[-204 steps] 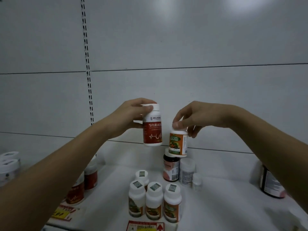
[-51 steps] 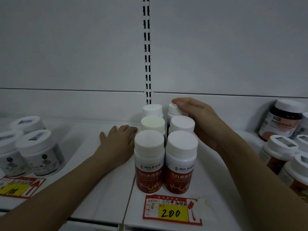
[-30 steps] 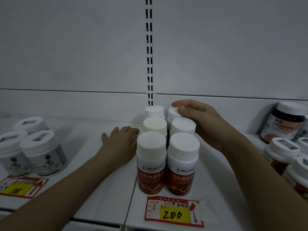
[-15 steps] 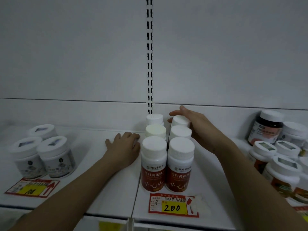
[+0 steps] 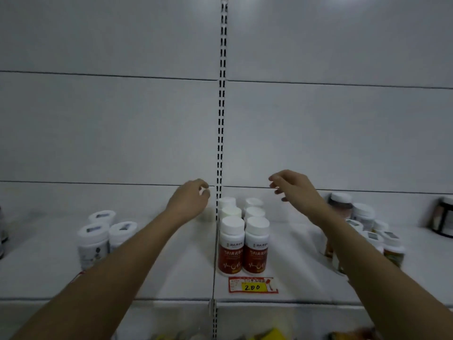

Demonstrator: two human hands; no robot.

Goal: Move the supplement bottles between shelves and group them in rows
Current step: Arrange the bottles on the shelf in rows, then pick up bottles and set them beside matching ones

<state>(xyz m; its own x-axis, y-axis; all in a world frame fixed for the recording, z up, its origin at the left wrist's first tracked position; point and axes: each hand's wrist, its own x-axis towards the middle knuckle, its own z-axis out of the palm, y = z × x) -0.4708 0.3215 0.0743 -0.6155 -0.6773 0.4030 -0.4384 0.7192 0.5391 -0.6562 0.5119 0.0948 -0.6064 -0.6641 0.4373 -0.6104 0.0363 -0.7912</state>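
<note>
On the white shelf, smooth and matt, a cluster of squat white tubs is seen at about 9 o'clock from the hands. The left hand is held just left of the slotted upright with fingers loosely curled and nothing visibly gripped, while the right hand hovers with fingers spread and relaxed, the two hands well apart. Between and below them, at 6 o'clock, the red-labelled supplement bottles stand upright in two rows of three, long axes vertical, glossy cylinders with white ribbed caps; neither hand is judged clearly nearer.
</note>
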